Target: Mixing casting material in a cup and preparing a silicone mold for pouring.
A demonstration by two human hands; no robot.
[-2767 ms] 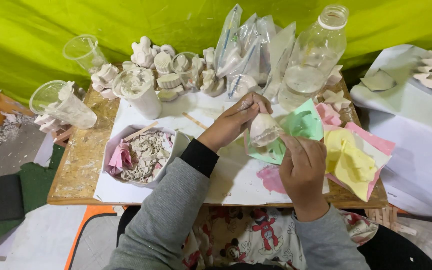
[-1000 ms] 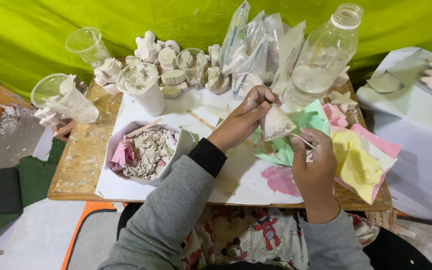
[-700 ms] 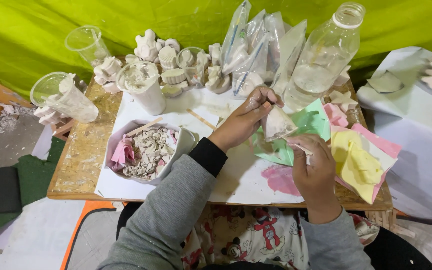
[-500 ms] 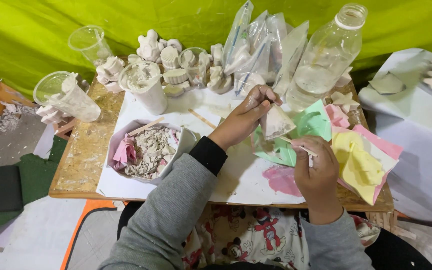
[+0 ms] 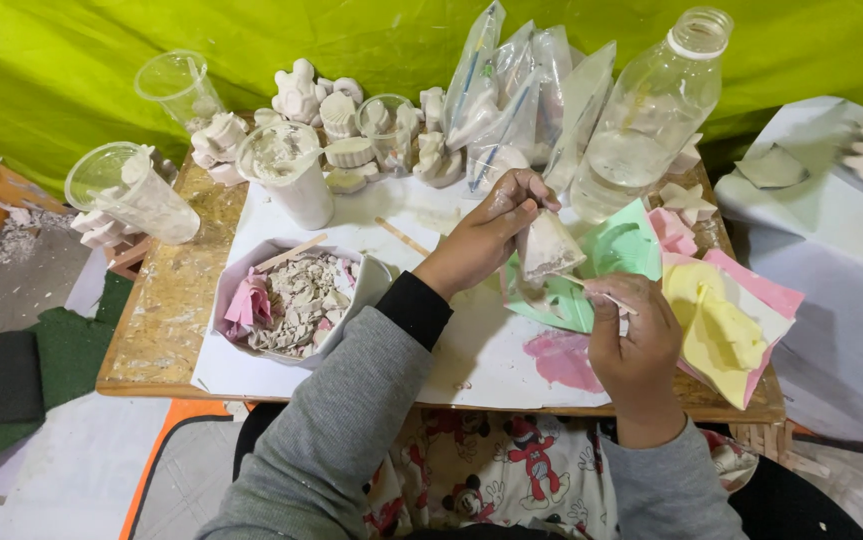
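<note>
My left hand [image 5: 491,235] pinches the top of a small plaster-filled clear bag [image 5: 548,248] shaped like a cone, held above a green mould sheet [image 5: 611,262]. My right hand [image 5: 634,345] is closed around a thin wooden stick [image 5: 606,296] whose tip points toward the bag. Yellow [image 5: 716,325] and pink [image 5: 673,228] mould sheets lie just right of my hands. A pink smear [image 5: 563,358] marks the white paper [image 5: 491,350] below the bag.
A paper tray [image 5: 296,300] of broken plaster bits sits to the left. White plaster figures [image 5: 346,125], plastic cups [image 5: 136,190], clear bags [image 5: 511,85] and a large water bottle [image 5: 651,110] line the back of the wooden table [image 5: 166,320]. A white-covered table [image 5: 821,210] stands on the right.
My right hand has lifted slightly and brought the stick closer to the bag. My left hand keeps the bag in nearly the same spot.
</note>
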